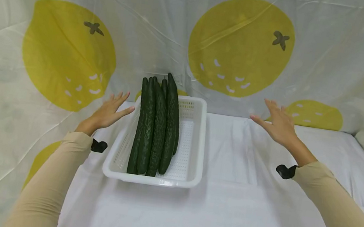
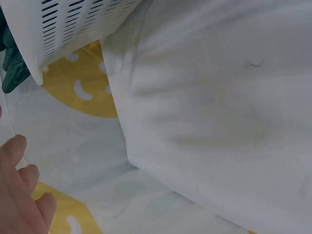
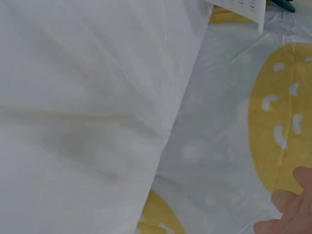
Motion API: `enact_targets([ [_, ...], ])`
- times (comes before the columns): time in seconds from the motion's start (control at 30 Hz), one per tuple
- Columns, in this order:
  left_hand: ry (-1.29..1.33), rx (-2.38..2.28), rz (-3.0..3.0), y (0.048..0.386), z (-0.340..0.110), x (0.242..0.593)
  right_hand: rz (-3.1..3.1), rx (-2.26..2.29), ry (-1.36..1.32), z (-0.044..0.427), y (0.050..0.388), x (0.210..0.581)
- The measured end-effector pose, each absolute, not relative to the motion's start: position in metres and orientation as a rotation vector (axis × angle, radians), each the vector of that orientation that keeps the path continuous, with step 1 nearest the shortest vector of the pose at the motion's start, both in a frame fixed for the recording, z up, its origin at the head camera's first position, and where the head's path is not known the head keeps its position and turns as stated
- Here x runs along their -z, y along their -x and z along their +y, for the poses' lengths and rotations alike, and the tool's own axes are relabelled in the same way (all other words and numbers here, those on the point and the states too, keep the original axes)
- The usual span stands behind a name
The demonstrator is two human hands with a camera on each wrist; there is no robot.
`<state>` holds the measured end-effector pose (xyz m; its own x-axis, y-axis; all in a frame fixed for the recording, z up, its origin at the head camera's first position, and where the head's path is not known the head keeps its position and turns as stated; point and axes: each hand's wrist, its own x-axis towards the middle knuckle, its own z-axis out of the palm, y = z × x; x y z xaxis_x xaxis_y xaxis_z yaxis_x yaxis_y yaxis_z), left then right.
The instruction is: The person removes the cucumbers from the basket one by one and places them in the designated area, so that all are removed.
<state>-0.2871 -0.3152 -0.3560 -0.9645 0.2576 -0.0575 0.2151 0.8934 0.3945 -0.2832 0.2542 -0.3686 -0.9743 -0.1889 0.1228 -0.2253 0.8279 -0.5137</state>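
Note:
Several long dark green cucumbers (image 1: 160,126) lie lengthwise in a white plastic basket (image 1: 201,144), heaped toward its left side with their far ends above the back rim. Just left of the basket, my left hand (image 1: 108,112) is held in the air with fingers spread, holding nothing. My right hand (image 1: 279,124) hovers well to the right of the basket, also spread and without anything in it. In the left wrist view, some fingers of the left hand (image 2: 24,195) show near the basket's slotted wall (image 2: 83,24). Part of the right hand (image 3: 292,204) appears in the right wrist view.
A white cloth (image 1: 223,214) covers the table under the basket. Behind and to the left hangs a pale curtain (image 1: 154,15) printed with yellow lemons. A black wrist strap (image 1: 286,171) sits at the right sleeve's cuff, with another strap (image 1: 98,145) at the left.

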Motion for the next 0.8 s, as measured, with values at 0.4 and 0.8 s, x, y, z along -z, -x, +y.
enact_targets([
  [0.4,-0.391,-0.893,2.769,0.276,-0.315,0.352,-2.918,-1.171,-0.523,0.215,0.282,0.341],
  [0.8,-0.444,-1.062,2.701,0.267,-0.316,0.355,-2.806,-1.497,-0.641,0.181,0.289,0.330],
])
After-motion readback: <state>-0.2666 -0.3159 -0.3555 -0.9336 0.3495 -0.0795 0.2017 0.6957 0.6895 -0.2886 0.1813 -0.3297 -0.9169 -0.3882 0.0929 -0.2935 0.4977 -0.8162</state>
